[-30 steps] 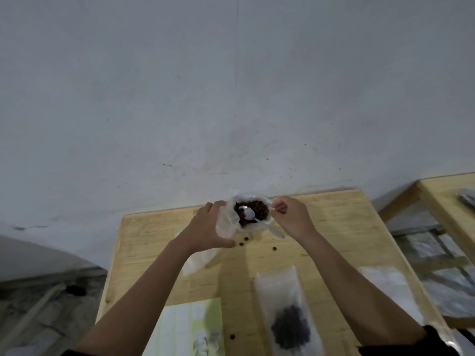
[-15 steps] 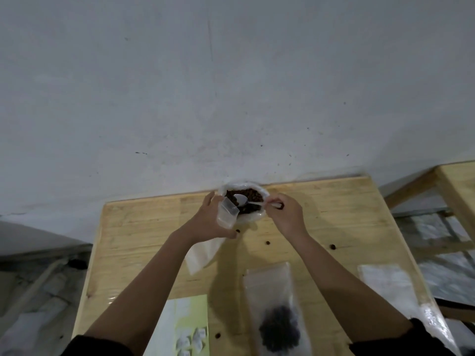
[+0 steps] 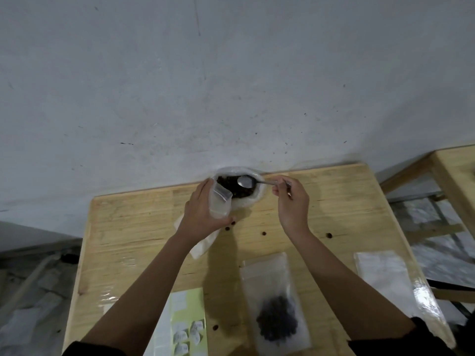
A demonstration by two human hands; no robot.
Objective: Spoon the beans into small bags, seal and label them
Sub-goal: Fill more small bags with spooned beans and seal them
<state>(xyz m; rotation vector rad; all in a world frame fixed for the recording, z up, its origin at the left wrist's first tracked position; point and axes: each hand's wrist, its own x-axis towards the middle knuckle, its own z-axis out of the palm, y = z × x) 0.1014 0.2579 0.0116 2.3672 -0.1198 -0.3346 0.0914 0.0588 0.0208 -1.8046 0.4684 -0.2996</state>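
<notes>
A small clear plastic bag is gripped upright by the left hand. A metal spoon is pinched by the right hand, bowl over dark brown beans in the white sack (far table edge). One filled clear bag lies on the wooden table.
</notes>
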